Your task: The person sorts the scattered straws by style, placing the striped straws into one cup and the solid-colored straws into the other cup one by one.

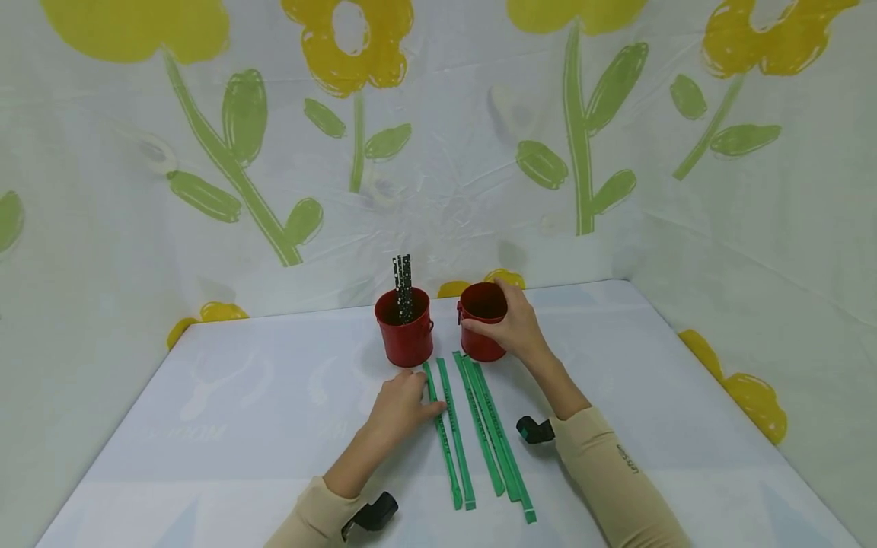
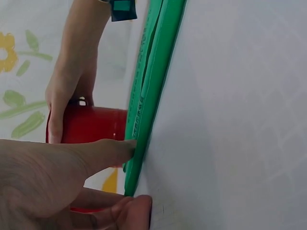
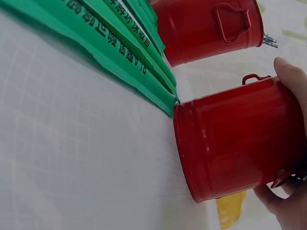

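Note:
My right hand [image 1: 515, 323] grips a small red bucket [image 1: 479, 346], thumb across its near side and fingers at the far rim. The bucket stands upright at the table's far side, its inside dark. My left hand [image 1: 397, 407] is on the table beside the leftmost of several long, narrow green paper-wrapped straws [image 1: 454, 434]. In the left wrist view its thumb [image 2: 110, 152] overlaps the green wrappers, with the fingertips [image 2: 139, 211] down at their lower end and a gap between. Printed text runs along the wrappers [image 3: 120, 48].
A second red bucket [image 1: 404, 342] stands to the left, holding several black straws with white spots [image 1: 403, 285]. Behind the table hangs a white backdrop [image 1: 438, 221] with yellow flowers. Each wrist wears a small black camera [image 1: 375, 511].

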Demonstrator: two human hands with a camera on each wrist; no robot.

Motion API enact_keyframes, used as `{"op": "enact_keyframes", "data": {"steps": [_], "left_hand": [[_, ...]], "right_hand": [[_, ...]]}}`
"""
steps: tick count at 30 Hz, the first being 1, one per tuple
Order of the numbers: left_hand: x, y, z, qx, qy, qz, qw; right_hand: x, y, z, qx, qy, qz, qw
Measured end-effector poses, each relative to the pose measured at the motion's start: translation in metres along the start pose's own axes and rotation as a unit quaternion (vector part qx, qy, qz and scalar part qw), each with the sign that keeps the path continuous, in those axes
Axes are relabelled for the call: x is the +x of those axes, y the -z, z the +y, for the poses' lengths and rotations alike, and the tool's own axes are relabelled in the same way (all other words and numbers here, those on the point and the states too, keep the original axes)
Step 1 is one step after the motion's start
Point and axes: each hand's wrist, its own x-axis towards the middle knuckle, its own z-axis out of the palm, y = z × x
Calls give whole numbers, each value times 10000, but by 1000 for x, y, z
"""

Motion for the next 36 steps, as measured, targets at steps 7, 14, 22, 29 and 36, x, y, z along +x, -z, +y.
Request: {"op": "enact_keyframes", "data": {"steps": [7,14,22,29,36], "left_hand": [[0,2,0,-306,34,-164,9994],[-4,2,0,-681,33,-341,9971],[-6,2,0,-1014,96,-531,9934],[-7,4,-2,-1131,63,-619,9916],[-7,6,-1,-1143,63,-659,9912]], "right_hand": [[0,0,0,13,22,0,10000],[0,0,-2,-3,-77,-49,10000],[0,1,-2,1,-115,-79,9999],[-1,1,-2,-3,-117,-77,9999],[0,0,-1,48,-118,-71,9999]]}}
